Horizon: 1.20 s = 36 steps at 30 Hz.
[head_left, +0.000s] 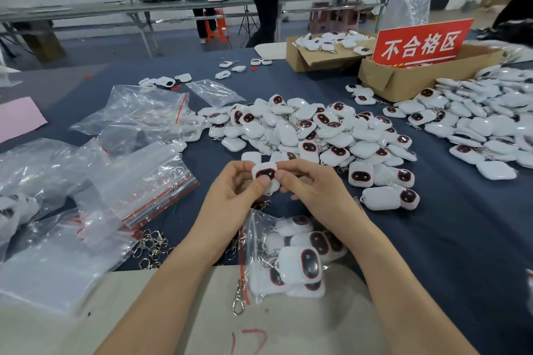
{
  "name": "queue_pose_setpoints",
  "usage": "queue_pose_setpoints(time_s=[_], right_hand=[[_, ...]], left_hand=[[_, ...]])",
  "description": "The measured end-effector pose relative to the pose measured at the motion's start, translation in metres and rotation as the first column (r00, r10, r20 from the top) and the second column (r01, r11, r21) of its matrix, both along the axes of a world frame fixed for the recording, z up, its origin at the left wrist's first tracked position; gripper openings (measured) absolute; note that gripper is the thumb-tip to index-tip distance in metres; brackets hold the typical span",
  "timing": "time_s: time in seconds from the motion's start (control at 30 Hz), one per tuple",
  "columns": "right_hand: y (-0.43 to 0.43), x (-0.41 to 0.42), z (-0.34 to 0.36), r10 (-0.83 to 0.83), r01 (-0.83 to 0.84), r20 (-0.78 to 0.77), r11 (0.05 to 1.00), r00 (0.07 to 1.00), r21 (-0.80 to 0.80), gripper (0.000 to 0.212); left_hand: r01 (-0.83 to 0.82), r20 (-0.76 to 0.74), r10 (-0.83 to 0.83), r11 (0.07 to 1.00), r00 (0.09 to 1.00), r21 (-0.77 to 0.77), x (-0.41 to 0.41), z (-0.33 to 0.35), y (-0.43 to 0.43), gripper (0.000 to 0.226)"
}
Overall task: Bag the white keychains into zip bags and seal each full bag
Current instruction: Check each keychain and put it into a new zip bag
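A white keychain point(265, 174) with a dark red-rimmed face is held above the table between both hands. My left hand point(233, 193) pinches its left side and my right hand point(310, 181) pinches its right side. Just below them lies a zip bag point(284, 256) with a red seal strip, holding several white keychains, its mouth open toward the left. A large pile of loose keychains point(314, 130) covers the blue table behind my hands. A second pile of keychains point(490, 112) spreads at the right.
Empty zip bags point(138, 181) lie stacked at the left, with loose metal clasps point(153, 248) beside them. Two cardboard boxes point(403, 78) and a red sign point(421, 43) stand at the back right. Two people stand by a far bench.
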State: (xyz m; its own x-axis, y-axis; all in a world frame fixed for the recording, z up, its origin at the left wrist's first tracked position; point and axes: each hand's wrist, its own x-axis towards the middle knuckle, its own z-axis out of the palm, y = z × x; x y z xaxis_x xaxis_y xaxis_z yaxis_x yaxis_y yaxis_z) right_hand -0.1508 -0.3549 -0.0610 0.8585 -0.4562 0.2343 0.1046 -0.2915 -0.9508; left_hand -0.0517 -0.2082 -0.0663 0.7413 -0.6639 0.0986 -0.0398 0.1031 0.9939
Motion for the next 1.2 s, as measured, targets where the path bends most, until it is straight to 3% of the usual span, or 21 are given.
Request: queue_pose_setpoints(time_s=[0.3, 1.2], right_hand=[[0.0012, -0.0026, 0.0005, 0.008, -0.008, -0.01, 1.0, 1.0, 0.013, 0.016], [0.0022, -0.002, 0.0023, -0.013, 0.017, -0.055, 0.997, 0.998, 0.075, 0.012]], left_hand=[[0.048, 0.021, -0.049, 0.998, 0.999, 0.035, 0.0041, -0.0023, 0.0021, 0.018], [0.071, 0.03, -0.073, 0.995, 0.997, 0.077, 0.0037, 0.0011, 0.002, 0.018]])
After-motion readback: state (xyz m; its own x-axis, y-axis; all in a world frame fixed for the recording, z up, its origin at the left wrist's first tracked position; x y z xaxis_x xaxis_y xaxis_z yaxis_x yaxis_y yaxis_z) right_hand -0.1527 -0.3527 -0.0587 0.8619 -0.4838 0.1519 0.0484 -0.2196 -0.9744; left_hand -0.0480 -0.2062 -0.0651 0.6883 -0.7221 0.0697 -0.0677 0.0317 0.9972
